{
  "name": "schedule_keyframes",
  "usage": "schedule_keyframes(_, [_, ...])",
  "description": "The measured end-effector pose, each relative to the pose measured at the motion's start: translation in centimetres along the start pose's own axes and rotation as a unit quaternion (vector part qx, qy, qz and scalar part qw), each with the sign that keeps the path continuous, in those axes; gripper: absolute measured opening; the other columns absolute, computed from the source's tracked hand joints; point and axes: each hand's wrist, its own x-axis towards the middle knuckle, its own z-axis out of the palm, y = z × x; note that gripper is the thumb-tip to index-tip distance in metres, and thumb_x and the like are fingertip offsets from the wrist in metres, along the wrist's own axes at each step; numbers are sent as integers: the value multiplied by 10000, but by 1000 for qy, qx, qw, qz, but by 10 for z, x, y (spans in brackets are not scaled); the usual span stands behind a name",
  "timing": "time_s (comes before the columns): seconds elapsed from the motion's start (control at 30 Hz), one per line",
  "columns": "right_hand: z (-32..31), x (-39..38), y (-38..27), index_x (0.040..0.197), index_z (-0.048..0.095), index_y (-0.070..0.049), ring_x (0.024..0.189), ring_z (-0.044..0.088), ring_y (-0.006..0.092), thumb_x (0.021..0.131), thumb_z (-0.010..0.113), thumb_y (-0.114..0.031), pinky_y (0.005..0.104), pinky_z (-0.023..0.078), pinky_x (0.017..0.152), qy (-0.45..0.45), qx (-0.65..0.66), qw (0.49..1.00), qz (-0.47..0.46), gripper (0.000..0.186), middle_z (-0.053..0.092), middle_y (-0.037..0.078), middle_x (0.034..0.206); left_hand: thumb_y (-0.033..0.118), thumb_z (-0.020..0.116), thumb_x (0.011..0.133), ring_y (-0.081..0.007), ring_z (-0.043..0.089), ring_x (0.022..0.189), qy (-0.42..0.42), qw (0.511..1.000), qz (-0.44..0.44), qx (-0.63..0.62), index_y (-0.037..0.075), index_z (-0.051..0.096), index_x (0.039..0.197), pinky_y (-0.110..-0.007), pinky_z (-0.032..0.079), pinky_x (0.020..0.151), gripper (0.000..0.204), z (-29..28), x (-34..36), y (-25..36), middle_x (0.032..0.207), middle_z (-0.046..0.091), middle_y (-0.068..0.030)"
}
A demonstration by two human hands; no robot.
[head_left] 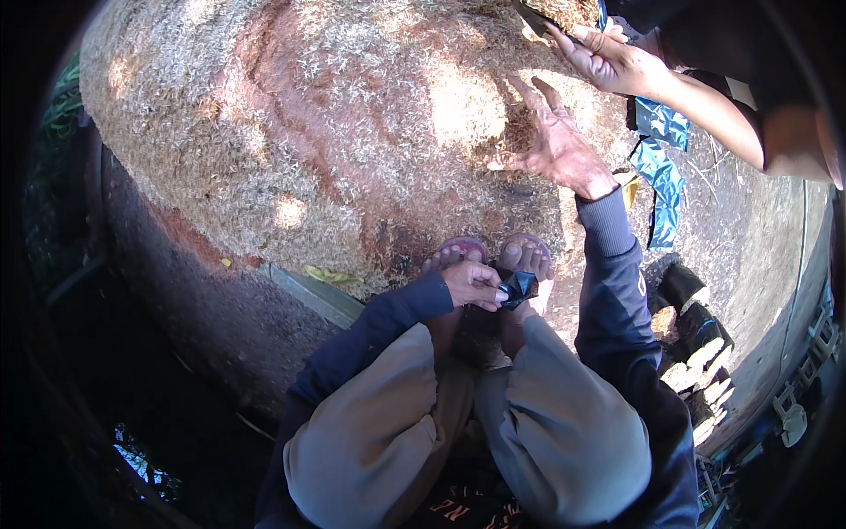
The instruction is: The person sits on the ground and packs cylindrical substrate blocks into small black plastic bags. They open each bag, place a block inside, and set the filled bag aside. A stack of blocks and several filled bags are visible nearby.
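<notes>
My left hand point(472, 285) is closed in a pinch on the edge of a small black plastic bag point(520, 288), held above my feet between my knees. The bag's mouth gapes a little; what is inside cannot be made out. Out ahead and to the right, my right hand point(564, 148) has its fingers spread, with nothing visible in them. It is at the near right part of a broad pile point(308, 132) of loose brown, husk-like material. Whether its fingertips touch the pile is hard to tell.
At the upper right another person's hand point(608, 60) holds a dark bag point(568, 12) filled with brown material. Flat shiny plastic bags point(659, 181) lie right of my sleeve. Several filled black bags point(696, 322) stand farther right. A grey board point(315, 296) edges the pile.
</notes>
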Motion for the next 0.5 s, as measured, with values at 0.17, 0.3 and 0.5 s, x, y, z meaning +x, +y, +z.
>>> schedule_keyframes(0.17, [75,-9,-18,1630,267,-243,1475,217,617,731,892,-459,646,288,1200,-47,-93,981,162,1116,160,375,1636,138,701,1003,-116,700,972,-2,1000,3,6,-18,656,1076,-258,619,884,178,-3,2,-2,1014,687,-49])
schedule_keyframes(0.3, [95,0,6,1557,374,-85,1404,434,445,864,780,-185,542,339,1196,56,-39,996,51,809,581,269,1315,134,699,1004,-111,697,969,-3,1000,7,-3,-20,656,1077,-254,615,880,176,-1,3,-2,1000,691,-52])
schedule_keyframes(0.5, [42,-5,11,1492,487,-121,1442,422,431,847,795,-220,562,211,1258,4,174,982,78,721,663,181,1306,137,698,1003,-125,703,950,19,999,23,28,-20,664,1062,-257,583,871,171,-3,-3,3,999,702,-63])
